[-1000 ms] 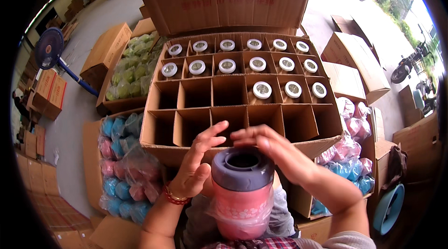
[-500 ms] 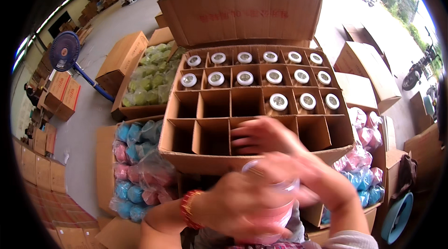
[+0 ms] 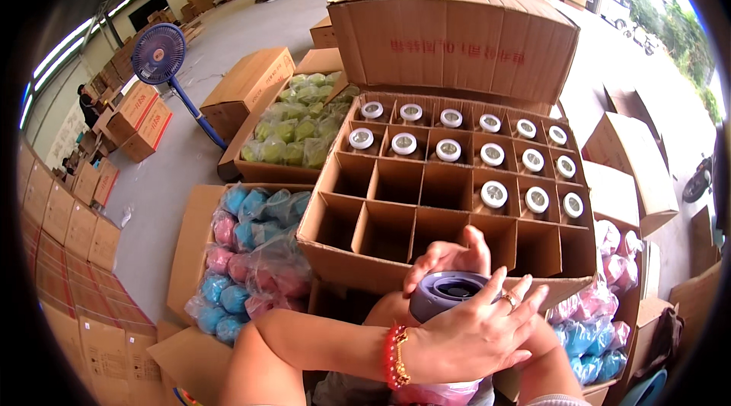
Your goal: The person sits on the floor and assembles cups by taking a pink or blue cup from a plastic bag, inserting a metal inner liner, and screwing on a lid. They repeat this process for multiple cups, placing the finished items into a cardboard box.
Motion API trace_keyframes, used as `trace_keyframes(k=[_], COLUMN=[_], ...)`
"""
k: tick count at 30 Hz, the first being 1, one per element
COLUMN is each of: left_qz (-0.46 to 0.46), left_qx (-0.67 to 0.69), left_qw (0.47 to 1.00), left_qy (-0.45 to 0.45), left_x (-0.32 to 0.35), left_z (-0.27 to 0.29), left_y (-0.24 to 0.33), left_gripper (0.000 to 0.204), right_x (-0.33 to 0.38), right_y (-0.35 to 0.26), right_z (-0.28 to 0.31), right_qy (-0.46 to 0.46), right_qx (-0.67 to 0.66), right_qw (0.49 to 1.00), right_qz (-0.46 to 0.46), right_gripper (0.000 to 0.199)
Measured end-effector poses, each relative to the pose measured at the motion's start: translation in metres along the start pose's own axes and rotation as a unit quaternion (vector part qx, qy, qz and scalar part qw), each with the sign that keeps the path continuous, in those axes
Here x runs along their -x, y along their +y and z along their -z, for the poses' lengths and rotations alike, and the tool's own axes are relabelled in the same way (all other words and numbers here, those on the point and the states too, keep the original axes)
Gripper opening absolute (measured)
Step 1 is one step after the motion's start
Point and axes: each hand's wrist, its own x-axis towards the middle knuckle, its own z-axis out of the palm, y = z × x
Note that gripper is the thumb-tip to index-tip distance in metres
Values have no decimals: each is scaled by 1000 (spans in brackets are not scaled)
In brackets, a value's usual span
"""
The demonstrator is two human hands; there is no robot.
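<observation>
Lower centre: the left hand (image 3: 476,337) lies spread over a purple-lidded jar (image 3: 449,293). The right hand (image 3: 451,255) curls around its far side, below the divided carton (image 3: 381,212).

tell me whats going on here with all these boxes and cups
A person holds a cup with a grey-purple lid in both hands: the left hand, with a red bead bracelet, lies across its front, and the right hand is behind it. Just beyond sits a divided cardboard box; its far cells hold white-lidded cups, while the near cells are empty. Open cartons of bagged blue and pink cups stand alongside.
</observation>
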Motion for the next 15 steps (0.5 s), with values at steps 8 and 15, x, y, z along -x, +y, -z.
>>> trace_keyframes(k=[8,15], left_qz=[220,19], left_qx=[366,125], left_qw=[884,979], left_qy=[189,163], left_x=[68,11], left_z=[-7,-9], left_y=[-81,-22], left_gripper=[66,64], right_x=[44,12], right_y=[-23,0], right_z=[-109,-28], right_qy=[308,114], right_qx=[478,118], right_qw=[819,985], right_qz=[76,56], right_gripper=[56,66])
